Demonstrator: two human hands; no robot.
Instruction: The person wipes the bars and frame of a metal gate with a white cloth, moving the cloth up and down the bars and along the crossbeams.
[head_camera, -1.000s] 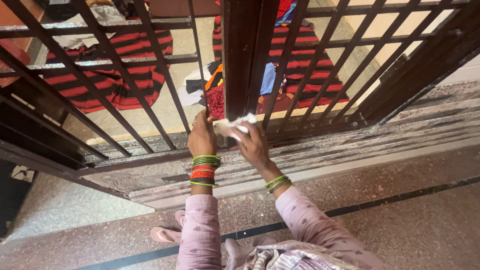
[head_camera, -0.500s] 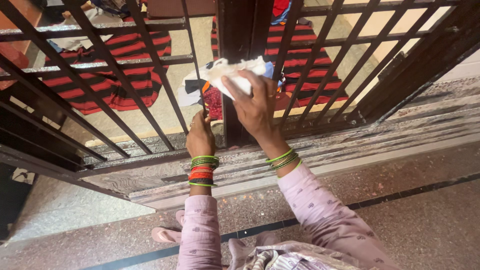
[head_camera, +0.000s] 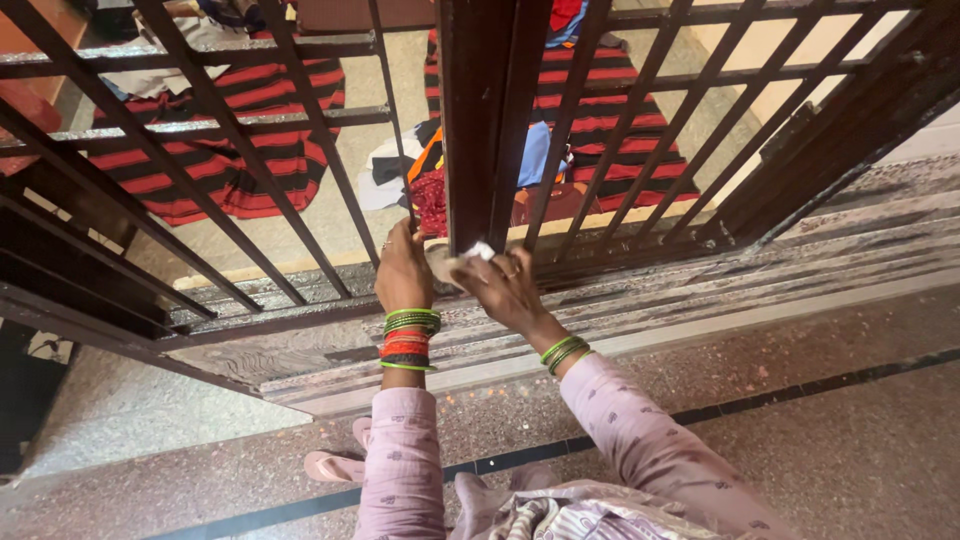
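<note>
A dark metal grille gate (head_camera: 480, 120) with slanted bars stands in front of me. My left hand (head_camera: 402, 272) grips the lower end of a thin bar beside the gate's thick middle post. My right hand (head_camera: 505, 288) is closed on a small white cloth (head_camera: 472, 253) and presses it against the bottom of that post. Both wrists carry green and red bangles, and both sleeves are pale pink.
A worn stone threshold (head_camera: 640, 300) runs under the gate. Behind the bars lie a red-and-black striped mat (head_camera: 250, 130) and a heap of coloured clothes (head_camera: 430, 180). A pink sandal (head_camera: 335, 468) rests on the speckled floor by my left arm.
My right hand with the cloth went up the middle post and has come back down to its base. My left hand stayed on its bar.
</note>
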